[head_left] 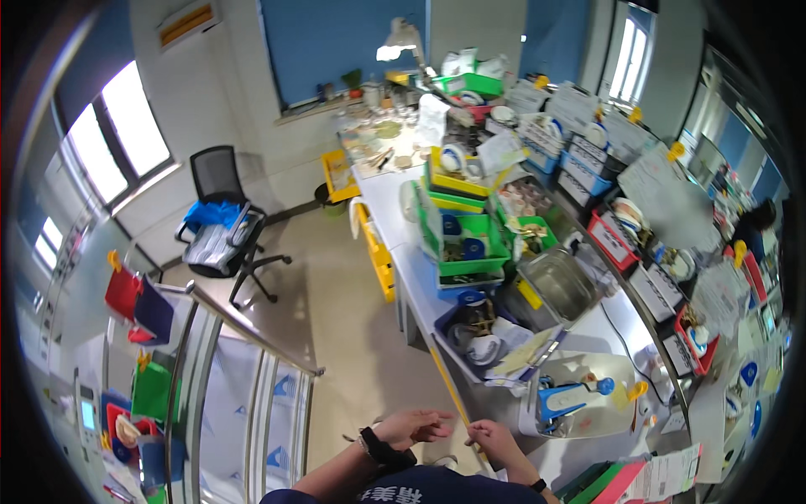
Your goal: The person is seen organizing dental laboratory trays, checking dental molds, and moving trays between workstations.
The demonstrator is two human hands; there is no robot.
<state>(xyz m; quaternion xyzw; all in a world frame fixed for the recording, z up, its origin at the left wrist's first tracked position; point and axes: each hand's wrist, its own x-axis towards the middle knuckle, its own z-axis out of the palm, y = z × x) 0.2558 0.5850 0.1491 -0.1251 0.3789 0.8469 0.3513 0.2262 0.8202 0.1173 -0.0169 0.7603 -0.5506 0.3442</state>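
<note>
My left hand [413,427] is held in front of my body with its fingers stretched out, and a dark band circles the wrist. Beside it, close to the yellow edge strip [454,388] of the bench, my right hand [495,440] has its fingers curled in. Whatever those fingers hold, if anything, cannot be made out. To the right of that hand stands a white plastic bin [537,420] with a blue-and-white device [574,400] in it. Beyond lies a purple-blue bin [453,354] filled with papers and pale, cast-like pieces.
Green trays [473,266], a metal pan [561,284] and red boxes [613,239] crowd the bench. A lamp [401,38] lights its far end. To the left are a metal-railed cart [252,338] and an office chair [220,223]. Coloured folders [609,483] lie at lower right.
</note>
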